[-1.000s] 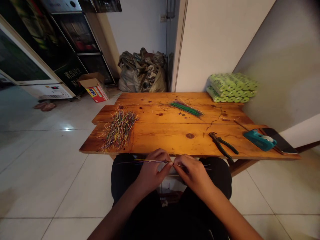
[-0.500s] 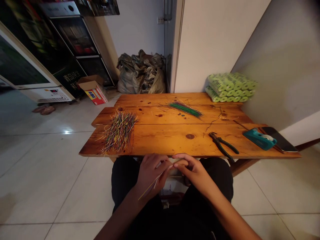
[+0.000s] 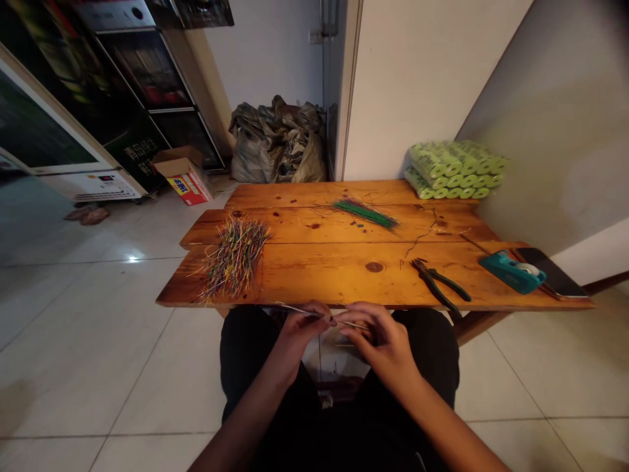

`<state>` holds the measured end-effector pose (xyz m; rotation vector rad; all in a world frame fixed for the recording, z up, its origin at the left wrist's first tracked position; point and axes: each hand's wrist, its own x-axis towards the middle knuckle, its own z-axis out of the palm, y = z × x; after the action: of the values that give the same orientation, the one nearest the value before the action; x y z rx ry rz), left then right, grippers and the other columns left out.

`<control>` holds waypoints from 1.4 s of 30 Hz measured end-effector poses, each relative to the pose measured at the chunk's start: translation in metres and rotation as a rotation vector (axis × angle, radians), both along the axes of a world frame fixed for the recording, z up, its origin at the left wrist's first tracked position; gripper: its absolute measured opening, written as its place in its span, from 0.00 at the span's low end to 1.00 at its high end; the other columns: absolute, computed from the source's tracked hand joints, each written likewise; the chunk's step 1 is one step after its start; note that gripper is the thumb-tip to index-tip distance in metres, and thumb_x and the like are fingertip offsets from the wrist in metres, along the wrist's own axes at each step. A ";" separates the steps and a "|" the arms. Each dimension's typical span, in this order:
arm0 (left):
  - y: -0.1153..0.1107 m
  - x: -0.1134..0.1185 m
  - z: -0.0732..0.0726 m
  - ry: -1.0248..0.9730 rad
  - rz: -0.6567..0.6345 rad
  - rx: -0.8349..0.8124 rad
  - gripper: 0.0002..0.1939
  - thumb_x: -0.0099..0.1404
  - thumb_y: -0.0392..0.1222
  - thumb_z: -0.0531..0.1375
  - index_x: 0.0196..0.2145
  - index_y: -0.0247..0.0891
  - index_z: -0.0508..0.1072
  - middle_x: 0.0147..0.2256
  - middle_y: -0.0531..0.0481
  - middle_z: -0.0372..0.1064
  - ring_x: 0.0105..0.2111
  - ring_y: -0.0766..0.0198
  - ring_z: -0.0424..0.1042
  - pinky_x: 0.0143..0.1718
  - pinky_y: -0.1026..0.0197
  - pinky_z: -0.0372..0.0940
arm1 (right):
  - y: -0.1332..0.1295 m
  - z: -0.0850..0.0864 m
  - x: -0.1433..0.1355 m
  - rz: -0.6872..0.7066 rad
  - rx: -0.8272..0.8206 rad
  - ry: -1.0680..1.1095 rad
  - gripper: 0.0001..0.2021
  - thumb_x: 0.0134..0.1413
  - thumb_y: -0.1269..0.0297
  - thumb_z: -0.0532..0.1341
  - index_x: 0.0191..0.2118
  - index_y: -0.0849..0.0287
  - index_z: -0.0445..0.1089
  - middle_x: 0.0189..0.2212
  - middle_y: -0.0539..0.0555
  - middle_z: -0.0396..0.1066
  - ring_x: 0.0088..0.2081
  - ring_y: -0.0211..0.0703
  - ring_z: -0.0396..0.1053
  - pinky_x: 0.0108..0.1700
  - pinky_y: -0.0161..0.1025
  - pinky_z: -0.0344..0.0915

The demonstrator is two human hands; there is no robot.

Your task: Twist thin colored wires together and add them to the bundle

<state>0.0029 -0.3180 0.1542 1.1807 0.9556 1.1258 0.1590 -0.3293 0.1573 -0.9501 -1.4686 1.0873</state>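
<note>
Just off the front edge of the wooden table [image 3: 319, 275], above my lap, my left hand [image 3: 302, 334] pinches a few thin wires [image 3: 299, 309], whose ends stick out to the left along the edge. Facing it, my right hand [image 3: 386, 334] has its fingers curled round the other end of the same wires. The fingertips nearly meet. A dark spot shows where they come together, too small to make out. On the table's left lies a heap of short multicoloured wires [image 3: 236, 255]. Farther back rests a bundle of green wires [image 3: 366, 213].
Pliers [image 3: 435, 282] with dark handles lie near the front edge at right. Beyond them are a teal tape dispenser [image 3: 514, 270] and a black phone [image 3: 560, 278]. Green-wrapped paper rolls [image 3: 455, 172] stand at the back right. A twisted wire [image 3: 421, 239] lies behind the pliers.
My left hand has turned, and the wire ends that pointed down along its wrist now point left along the table edge. My right hand has shifted only slightly.
</note>
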 end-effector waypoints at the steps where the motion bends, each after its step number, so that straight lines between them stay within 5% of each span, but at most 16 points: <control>1: 0.000 -0.001 0.002 0.051 0.003 0.042 0.05 0.58 0.38 0.57 0.25 0.36 0.68 0.28 0.51 0.62 0.33 0.64 0.64 0.37 0.61 0.59 | 0.002 0.000 0.000 -0.004 -0.071 0.036 0.12 0.51 0.64 0.60 0.43 0.54 0.63 0.35 0.52 0.73 0.31 0.38 0.69 0.33 0.35 0.66; 7: -0.001 -0.006 0.014 0.587 0.064 0.434 0.06 0.60 0.38 0.55 0.27 0.39 0.70 0.32 0.49 0.65 0.36 0.62 0.65 0.39 0.59 0.58 | 0.016 0.005 0.004 0.184 -0.417 0.092 0.12 0.52 0.57 0.58 0.27 0.60 0.67 0.21 0.49 0.68 0.25 0.33 0.64 0.29 0.31 0.60; 12: -0.005 -0.006 0.011 0.692 0.053 0.492 0.06 0.60 0.38 0.54 0.29 0.40 0.70 0.33 0.49 0.66 0.36 0.62 0.65 0.39 0.58 0.59 | 0.016 0.000 0.005 0.279 -0.521 0.131 0.10 0.44 0.61 0.64 0.29 0.59 0.64 0.21 0.46 0.66 0.25 0.32 0.62 0.29 0.30 0.58; 16: -0.005 -0.003 0.009 0.621 0.059 0.451 0.06 0.60 0.38 0.55 0.28 0.39 0.70 0.31 0.50 0.66 0.35 0.63 0.65 0.38 0.59 0.59 | 0.016 -0.008 0.004 0.092 -0.280 -0.165 0.10 0.45 0.59 0.63 0.24 0.58 0.62 0.15 0.42 0.53 0.18 0.30 0.51 0.22 0.31 0.50; 19: 0.002 -0.007 0.007 0.531 0.113 0.395 0.06 0.60 0.39 0.55 0.27 0.38 0.70 0.30 0.50 0.65 0.33 0.64 0.66 0.37 0.60 0.60 | 0.015 -0.010 0.008 0.116 -0.166 -0.295 0.08 0.49 0.58 0.60 0.30 0.58 0.65 0.17 0.44 0.56 0.21 0.32 0.54 0.24 0.32 0.52; 22: 0.011 -0.012 -0.001 0.425 0.185 0.285 0.07 0.58 0.41 0.57 0.26 0.37 0.70 0.28 0.51 0.67 0.32 0.64 0.67 0.37 0.61 0.61 | 0.012 -0.015 0.014 0.204 -0.256 -0.271 0.12 0.56 0.55 0.52 0.36 0.58 0.66 0.18 0.45 0.59 0.19 0.32 0.56 0.22 0.31 0.53; 25: 0.015 -0.009 -0.015 0.221 0.237 0.085 0.10 0.59 0.45 0.55 0.31 0.37 0.72 0.31 0.49 0.71 0.34 0.63 0.69 0.40 0.59 0.61 | 0.010 -0.025 0.015 0.184 -0.407 -0.141 0.16 0.57 0.51 0.48 0.31 0.59 0.64 0.13 0.43 0.53 0.15 0.31 0.50 0.18 0.30 0.49; 29: 0.008 0.009 -0.034 0.082 0.075 -0.119 0.15 0.59 0.47 0.54 0.39 0.37 0.73 0.37 0.46 0.73 0.39 0.59 0.69 0.43 0.57 0.60 | 0.005 -0.040 -0.001 0.148 -0.556 0.129 0.18 0.53 0.48 0.51 0.28 0.59 0.59 0.11 0.40 0.48 0.13 0.29 0.42 0.16 0.29 0.43; 34: 0.000 0.018 -0.051 0.096 0.067 -0.181 0.12 0.56 0.47 0.57 0.29 0.37 0.76 0.25 0.50 0.72 0.31 0.61 0.70 0.38 0.60 0.62 | -0.008 -0.052 -0.026 0.182 -0.674 0.267 0.17 0.52 0.47 0.52 0.27 0.58 0.58 0.09 0.39 0.48 0.12 0.28 0.41 0.15 0.29 0.43; 38: 0.010 -0.007 -0.051 0.062 0.201 -0.260 0.13 0.54 0.48 0.59 0.29 0.36 0.75 0.29 0.48 0.73 0.30 0.63 0.70 0.34 0.61 0.62 | -0.018 -0.065 -0.033 0.249 -0.718 0.187 0.18 0.51 0.47 0.50 0.25 0.58 0.59 0.08 0.41 0.51 0.10 0.29 0.43 0.14 0.29 0.41; 42: 0.046 -0.070 -0.028 0.182 0.332 -0.188 0.15 0.53 0.50 0.59 0.30 0.36 0.75 0.30 0.47 0.73 0.31 0.62 0.69 0.33 0.62 0.62 | -0.028 -0.080 -0.025 0.342 -0.722 0.083 0.21 0.49 0.45 0.47 0.23 0.59 0.59 0.09 0.44 0.56 0.10 0.31 0.49 0.14 0.29 0.44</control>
<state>-0.0667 -0.2717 0.1261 1.0059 1.4050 1.1701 0.1340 -0.3577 0.0768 -1.1360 -1.2001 1.9608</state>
